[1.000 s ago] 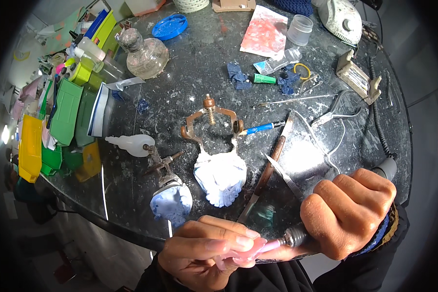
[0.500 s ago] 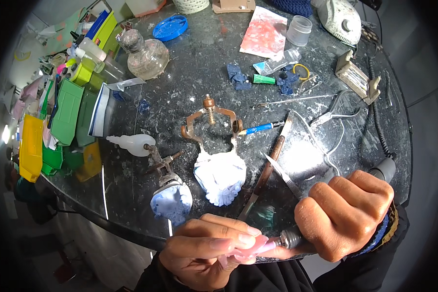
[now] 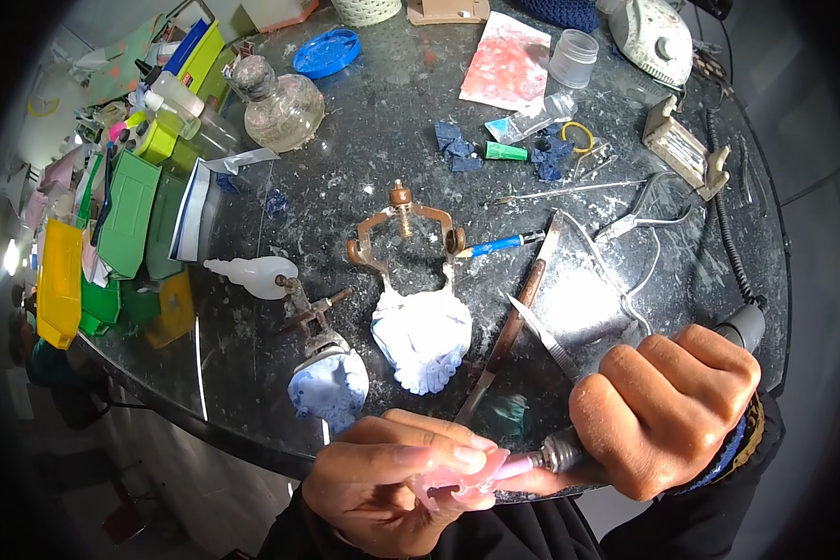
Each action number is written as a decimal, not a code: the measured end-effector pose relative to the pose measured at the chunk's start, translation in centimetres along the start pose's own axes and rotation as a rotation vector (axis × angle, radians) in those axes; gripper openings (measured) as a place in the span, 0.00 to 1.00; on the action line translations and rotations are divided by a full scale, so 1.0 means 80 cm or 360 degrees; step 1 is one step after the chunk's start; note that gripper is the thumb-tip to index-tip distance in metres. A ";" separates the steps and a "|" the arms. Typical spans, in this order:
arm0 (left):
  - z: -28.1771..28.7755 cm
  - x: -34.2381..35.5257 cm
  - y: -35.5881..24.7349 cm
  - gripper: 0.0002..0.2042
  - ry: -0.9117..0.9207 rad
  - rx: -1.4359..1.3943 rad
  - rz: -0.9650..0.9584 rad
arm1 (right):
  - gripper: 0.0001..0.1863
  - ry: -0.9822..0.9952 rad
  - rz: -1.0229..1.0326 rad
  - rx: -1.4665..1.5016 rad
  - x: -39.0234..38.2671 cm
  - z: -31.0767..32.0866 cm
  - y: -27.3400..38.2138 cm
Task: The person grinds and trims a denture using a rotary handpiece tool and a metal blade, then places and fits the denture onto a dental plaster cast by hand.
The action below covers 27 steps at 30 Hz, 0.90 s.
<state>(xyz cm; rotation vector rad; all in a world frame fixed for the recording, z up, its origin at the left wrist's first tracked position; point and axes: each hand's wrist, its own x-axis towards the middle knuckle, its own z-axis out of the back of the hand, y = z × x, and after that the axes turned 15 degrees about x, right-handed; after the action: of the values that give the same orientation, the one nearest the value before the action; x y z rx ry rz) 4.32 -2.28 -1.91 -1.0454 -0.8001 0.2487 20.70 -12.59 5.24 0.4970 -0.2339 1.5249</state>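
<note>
While my left hand point(image 3: 392, 481) pinches the pink denture piece point(image 3: 453, 481) below the table edge point(image 3: 215, 425), my right hand point(image 3: 667, 415) closes fully around the grinding tool point(image 3: 569, 453), so I judge trimming is underway and needs steady, light pressure next.

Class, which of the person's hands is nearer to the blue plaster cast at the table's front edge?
Left. The left hand sits just below the blue plaster cast; the right hand is farther off to its right.

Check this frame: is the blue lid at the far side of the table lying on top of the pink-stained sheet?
No, the blue lid lies on the bare table, well to the left of the pink-stained sheet.
</note>
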 end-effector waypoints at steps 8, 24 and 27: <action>-0.005 0.001 0.002 0.24 -0.0043 -0.0044 -0.0020 | 0.33 -0.0007 0.0053 -0.0004 -0.001 -0.001 -0.002; -0.003 0.014 0.001 0.25 0.0159 -0.0014 -0.0184 | 0.33 -0.0102 0.0065 -0.0007 0.000 -0.003 -0.004; -0.003 0.020 0.000 0.25 0.0160 -0.0011 -0.0223 | 0.34 -0.0067 0.0020 -0.0024 0.000 0.001 -0.005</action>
<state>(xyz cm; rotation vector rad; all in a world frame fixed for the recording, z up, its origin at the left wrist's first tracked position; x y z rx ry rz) 5.60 -1.57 -1.17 -0.9959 -0.7799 0.0733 21.10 -12.62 5.23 0.5168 -0.2817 1.5246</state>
